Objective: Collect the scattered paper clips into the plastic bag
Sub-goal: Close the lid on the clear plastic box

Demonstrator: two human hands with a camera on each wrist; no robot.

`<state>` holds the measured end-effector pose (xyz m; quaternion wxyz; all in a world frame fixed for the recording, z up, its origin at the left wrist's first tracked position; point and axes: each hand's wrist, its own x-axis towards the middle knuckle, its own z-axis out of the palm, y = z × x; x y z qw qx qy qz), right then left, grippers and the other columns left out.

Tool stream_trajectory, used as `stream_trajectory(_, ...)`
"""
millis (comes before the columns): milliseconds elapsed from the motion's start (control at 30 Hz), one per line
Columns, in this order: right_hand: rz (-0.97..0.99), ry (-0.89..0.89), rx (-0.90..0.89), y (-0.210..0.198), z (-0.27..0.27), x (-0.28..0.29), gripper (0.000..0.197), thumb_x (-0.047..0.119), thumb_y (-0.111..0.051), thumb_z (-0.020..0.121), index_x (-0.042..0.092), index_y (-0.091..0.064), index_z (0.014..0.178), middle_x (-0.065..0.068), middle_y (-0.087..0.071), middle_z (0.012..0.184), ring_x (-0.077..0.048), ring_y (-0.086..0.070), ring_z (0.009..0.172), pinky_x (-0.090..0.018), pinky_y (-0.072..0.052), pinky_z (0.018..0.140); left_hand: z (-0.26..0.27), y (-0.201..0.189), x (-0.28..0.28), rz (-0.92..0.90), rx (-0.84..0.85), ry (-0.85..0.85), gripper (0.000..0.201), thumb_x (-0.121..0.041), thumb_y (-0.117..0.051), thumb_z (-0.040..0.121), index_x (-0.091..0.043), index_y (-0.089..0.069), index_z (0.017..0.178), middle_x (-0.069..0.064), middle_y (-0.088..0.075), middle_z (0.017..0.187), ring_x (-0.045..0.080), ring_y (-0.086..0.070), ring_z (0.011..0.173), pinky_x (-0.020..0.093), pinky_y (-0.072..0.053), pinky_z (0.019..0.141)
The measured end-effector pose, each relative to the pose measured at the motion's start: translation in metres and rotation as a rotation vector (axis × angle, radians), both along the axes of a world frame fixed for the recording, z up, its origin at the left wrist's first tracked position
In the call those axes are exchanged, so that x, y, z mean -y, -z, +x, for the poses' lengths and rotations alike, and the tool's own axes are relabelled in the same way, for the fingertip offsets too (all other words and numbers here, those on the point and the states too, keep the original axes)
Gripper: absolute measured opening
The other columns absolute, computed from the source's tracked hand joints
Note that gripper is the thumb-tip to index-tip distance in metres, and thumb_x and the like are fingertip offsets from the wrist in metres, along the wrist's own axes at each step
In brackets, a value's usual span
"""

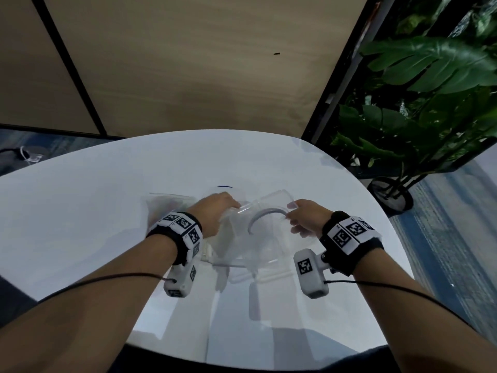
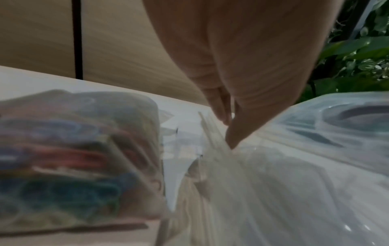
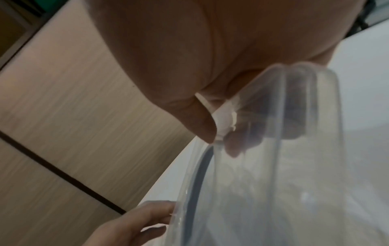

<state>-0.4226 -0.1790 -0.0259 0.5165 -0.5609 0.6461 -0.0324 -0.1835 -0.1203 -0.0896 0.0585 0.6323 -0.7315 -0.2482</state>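
A clear plastic bag (image 1: 168, 204) holding several coloured paper clips (image 2: 73, 158) lies on the white table just left of my left hand. Both hands hold a clear plastic container (image 1: 258, 238) whose lid (image 3: 263, 183) carries a grey seal ring (image 1: 265, 212). My left hand (image 1: 232, 205) grips its left rim, thumb (image 2: 233, 138) pressed onto the plastic. My right hand (image 1: 291, 215) pinches a white tab at the lid's right edge between thumb (image 3: 202, 126) and fingers. A small blue item (image 1: 224, 186), maybe a clip, lies beyond the left hand. The views are blurred.
The round white table (image 1: 80, 211) curves away to left and right. A potted plant (image 1: 419, 109) on a wheeled base stands off its right side. Wood wall panels (image 1: 188, 63) rise behind. A cable lies on the floor at far left (image 1: 24, 154).
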Motion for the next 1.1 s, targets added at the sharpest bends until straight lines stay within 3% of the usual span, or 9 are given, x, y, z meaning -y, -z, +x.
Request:
stream_trajectory(100,0.006,0.043,0.053,0.014,0.019,-0.002,0.029,0.008,-0.052,0.096,0.005,-0.049,0.125,-0.006,-0.044,0.072,-0.015,-0.053,0.055,-0.026,-0.032,0.049,0.012,-0.008,-0.004,-0.057,-0.043,-0.192,0.054,0.005,-0.054,0.087,-0.023,-0.060,0.133,0.003,-0.055,0.130,0.023,-0.054,0.123,0.036,-0.045,0.105)
stream_trajectory(233,0.027,0.051,0.057,0.034,0.038,-0.002,0.020,0.011,-0.048,0.097,0.016,-0.047,0.117,0.002,-0.046,0.078,-0.011,-0.049,0.066,-0.025,-0.048,0.061,0.019,-0.010,-0.017,0.036,-0.024,-0.404,0.041,-0.025,-0.048,0.103,-0.015,-0.053,0.142,0.012,-0.058,0.134,0.030,-0.057,0.124,0.038,-0.044,0.106)
stream_trajectory(367,-0.031,-0.042,-0.073,0.043,0.052,-0.006,0.042,0.004,-0.041,0.098,-0.003,-0.042,0.139,-0.008,-0.048,0.095,-0.022,-0.051,0.082,-0.031,-0.055,0.077,0.019,-0.007,-0.031,0.217,-0.071,-0.412,0.058,-0.043,-0.050,0.101,-0.012,-0.044,0.150,0.009,-0.059,0.142,0.026,-0.054,0.133,0.035,-0.039,0.113)
stream_trajectory(433,-0.089,-0.043,-0.122,0.046,0.055,-0.009,0.042,0.008,-0.043,0.094,0.001,-0.045,0.135,-0.011,-0.055,0.109,-0.029,-0.059,0.092,-0.037,-0.056,0.082,0.021,-0.005,-0.034,0.241,-0.066,-0.410,0.066,-0.044,-0.060,0.096,-0.013,-0.042,0.151,0.008,-0.063,0.137,0.024,-0.056,0.130,0.037,-0.040,0.113)
stream_trajectory(567,-0.260,-0.181,-0.350,0.046,0.052,-0.006,0.041,0.028,-0.045,0.094,0.011,-0.052,0.131,-0.017,-0.056,0.126,-0.034,-0.065,0.102,-0.043,-0.055,0.091,0.020,-0.003,-0.031,0.269,-0.168,-0.474,0.071,-0.037,-0.071,0.089,-0.011,-0.044,0.148,0.010,-0.072,0.118,0.025,-0.073,0.100,0.040,-0.058,0.093)
stream_trajectory(767,-0.222,-0.281,-0.559,0.043,0.038,-0.017,0.049,0.027,-0.042,0.097,0.028,-0.042,0.145,-0.012,-0.035,0.146,-0.033,-0.045,0.130,-0.042,-0.043,0.106,0.014,-0.012,-0.034,0.267,-0.058,-0.435,0.066,-0.037,-0.069,0.091,-0.013,-0.044,0.147,0.008,-0.067,0.130,0.025,-0.063,0.122,0.037,-0.046,0.108)
stream_trajectory(867,-0.145,-0.168,-0.360,0.050,0.036,-0.028,0.049,0.015,-0.042,0.092,0.022,-0.048,0.141,-0.012,-0.053,0.138,-0.033,-0.060,0.115,-0.045,-0.054,0.093,0.011,-0.016,-0.038,0.274,0.005,-0.417,0.056,-0.035,-0.068,0.090,-0.011,-0.052,0.138,0.007,-0.073,0.115,0.025,-0.070,0.108,0.037,-0.051,0.101)
stream_trajectory(967,-0.064,-0.037,-0.177,0.051,0.033,-0.035,0.053,0.004,-0.048,0.088,0.019,-0.050,0.138,-0.013,-0.060,0.128,-0.033,-0.072,0.086,-0.044,-0.062,0.068,0.011,-0.021,-0.044,0.294,0.020,-0.424,0.055,-0.028,-0.069,0.090,-0.009,-0.052,0.138,0.012,-0.068,0.123,0.030,-0.071,0.104,0.042,-0.058,0.093)
stream_trajectory(1100,-0.058,0.111,-0.052,0.040,0.025,-0.041,0.045,-0.006,-0.056,0.081,0.014,-0.063,0.121,-0.015,-0.071,0.105,-0.033,-0.073,0.083,-0.045,-0.062,0.069,0.013,-0.021,-0.058,0.323,-0.208,-0.529,0.065,-0.019,-0.076,0.087,-0.007,-0.048,0.144,0.015,-0.072,0.118,0.027,-0.074,0.098,0.037,-0.058,0.094)
